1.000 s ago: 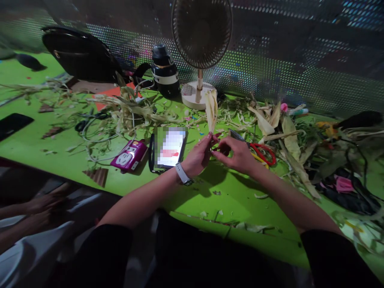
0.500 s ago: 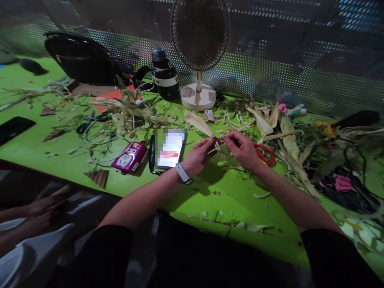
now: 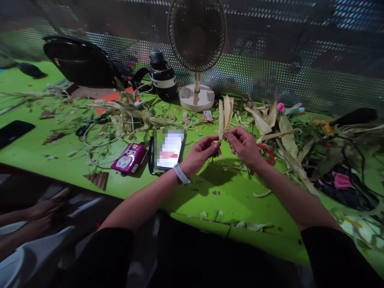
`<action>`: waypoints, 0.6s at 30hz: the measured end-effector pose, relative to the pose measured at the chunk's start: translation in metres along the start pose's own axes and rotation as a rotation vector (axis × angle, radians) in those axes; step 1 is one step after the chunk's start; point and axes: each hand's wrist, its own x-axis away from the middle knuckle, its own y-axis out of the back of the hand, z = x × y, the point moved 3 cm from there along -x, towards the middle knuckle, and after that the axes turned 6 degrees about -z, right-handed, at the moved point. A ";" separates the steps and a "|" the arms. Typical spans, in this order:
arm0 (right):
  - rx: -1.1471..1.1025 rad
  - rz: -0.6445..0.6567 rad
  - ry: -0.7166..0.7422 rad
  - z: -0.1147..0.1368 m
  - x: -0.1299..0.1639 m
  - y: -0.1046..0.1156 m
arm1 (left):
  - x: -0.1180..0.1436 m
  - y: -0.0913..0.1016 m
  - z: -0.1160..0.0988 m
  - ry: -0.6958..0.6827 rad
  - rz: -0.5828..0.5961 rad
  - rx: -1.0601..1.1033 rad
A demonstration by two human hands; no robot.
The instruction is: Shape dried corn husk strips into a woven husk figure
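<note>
Head view: your left hand (image 3: 199, 154) pinches base of corn husk piece (image 3: 225, 114), fingers together on it, white watch band at wrist. Half second ago husk lay tilted toward 10 o'clock; now it stands upright, tips at 12 o'clock, above green table (image 3: 234, 192). Your right hand (image 3: 244, 146) pinches same base from 3 o'clock side. Phone (image 3: 169, 150) at 9 o'clock of left hand, screen unreadable. Red-handled scissors (image 3: 267, 154) partly hidden behind right hand. No legible writing anywhere.

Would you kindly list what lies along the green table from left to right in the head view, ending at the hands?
Black phone → pink power strip → lit smartphone → left hand → corn husk → right hand.
</note>
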 end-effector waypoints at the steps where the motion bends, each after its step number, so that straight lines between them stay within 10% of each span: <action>1: -0.008 -0.008 -0.002 0.002 0.000 0.001 | 0.000 0.000 0.000 -0.015 0.014 -0.043; 10: -0.145 0.069 -0.117 0.005 0.002 -0.004 | 0.008 0.001 -0.010 -0.208 -0.029 -0.430; 18: -0.017 0.266 -0.227 0.005 -0.008 0.007 | 0.003 0.002 0.004 -0.044 0.122 -0.448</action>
